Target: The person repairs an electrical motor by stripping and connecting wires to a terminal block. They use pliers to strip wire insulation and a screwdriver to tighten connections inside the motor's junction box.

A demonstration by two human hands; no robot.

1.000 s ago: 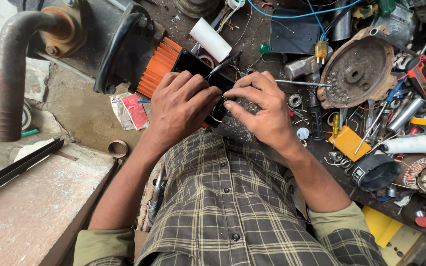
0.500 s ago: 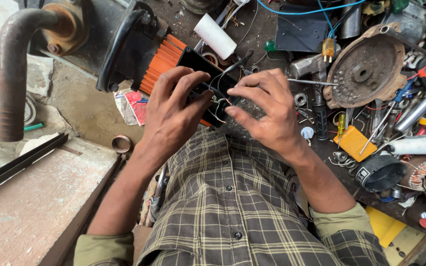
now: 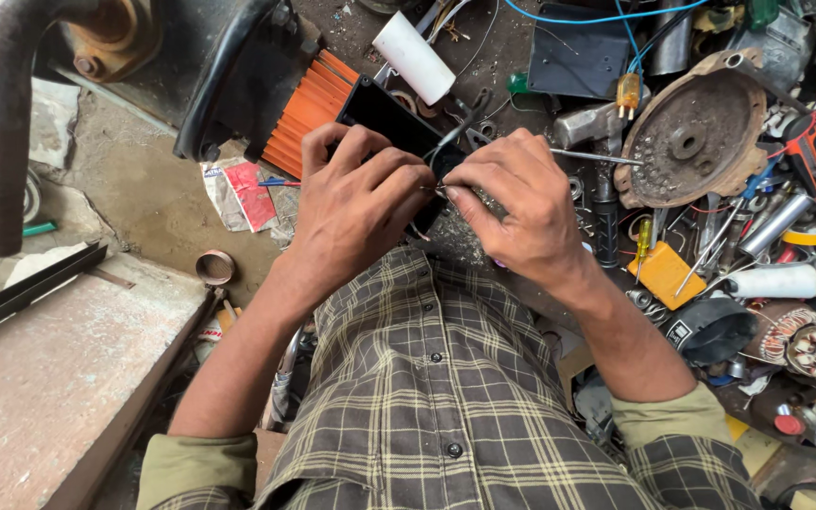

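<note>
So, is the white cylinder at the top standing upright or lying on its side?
Lying on its side. The white cylinder rests slantwise among the clutter, its long side showing, above the left hand.

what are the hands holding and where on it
Both hands, left hand and right hand, pinch thin wires at their ends, over a black box. A firmer grip on the box cannot be told.

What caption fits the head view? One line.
Left hand and right hand pinch thin wires over a cluttered bench.

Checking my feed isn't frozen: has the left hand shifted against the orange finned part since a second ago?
No real shift. The left hand still rests on the black box just right of the orange finned part, fingertips meeting the right hand.
</note>
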